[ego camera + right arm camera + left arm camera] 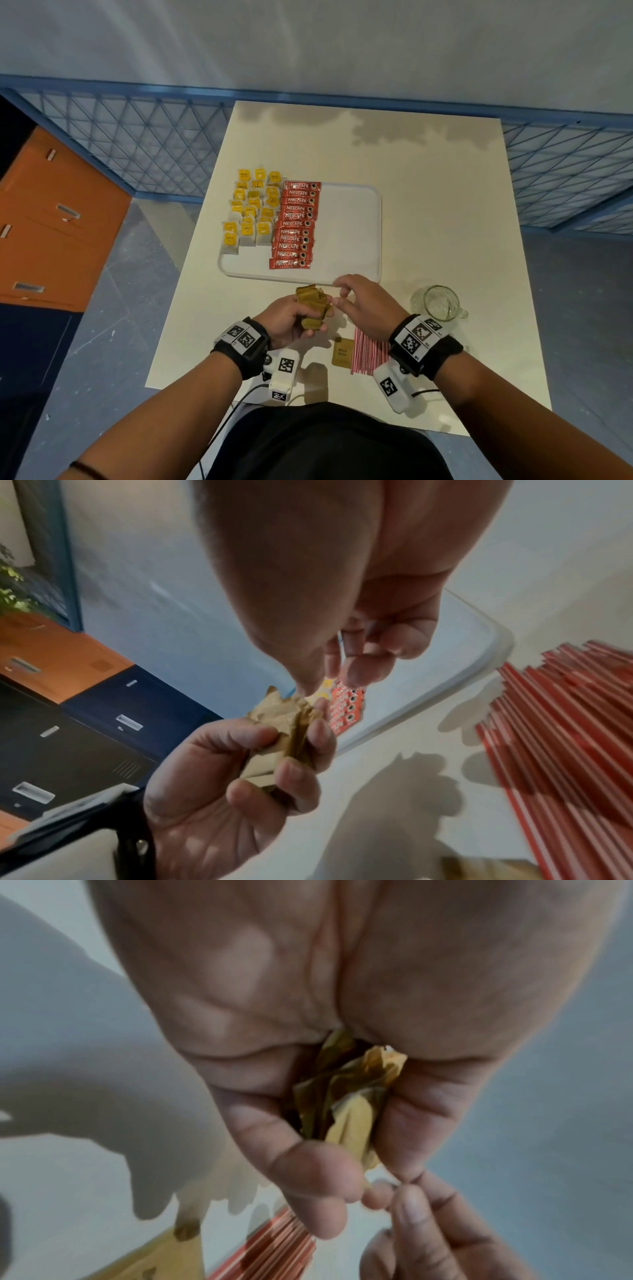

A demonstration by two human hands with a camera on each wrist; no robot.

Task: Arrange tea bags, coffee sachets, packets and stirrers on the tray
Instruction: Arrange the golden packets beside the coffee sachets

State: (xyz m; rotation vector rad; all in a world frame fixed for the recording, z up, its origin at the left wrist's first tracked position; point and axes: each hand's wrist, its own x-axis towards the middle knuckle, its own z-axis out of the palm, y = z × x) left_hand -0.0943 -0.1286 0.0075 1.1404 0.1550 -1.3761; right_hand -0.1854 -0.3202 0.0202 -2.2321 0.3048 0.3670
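- Left hand (291, 320) is curled round a bunch of brown packets (311, 306), thumb and fingers clamped on the crumpled stack, held above the table (428, 212) just short of the tray's near edge.
- Right hand (368, 305) hangs just right of that bunch, palm down, fingers loosely bent and holding nothing; its thumb and forefinger tips are right at the top corner of the packets, though whether they touch is hard to tell.
- Beyond and to the left of the left hand, yellow-tagged tea bags (250, 212) sit in rows on the far-left part of the white tray (356, 233).
- Straight ahead of both hands, red coffee sachets (296, 226) lie stacked in a column on the tray, just right of the tea bags.
- Between the wrists, nearer the person, one brown packet (342, 353) lies flat on the table.
- Under the right wrist, red-and-white stirrers (368, 353) are bunched on the table, beside that lone packet.
- Right of the right hand, a glass jar (436, 303) lies on its side.
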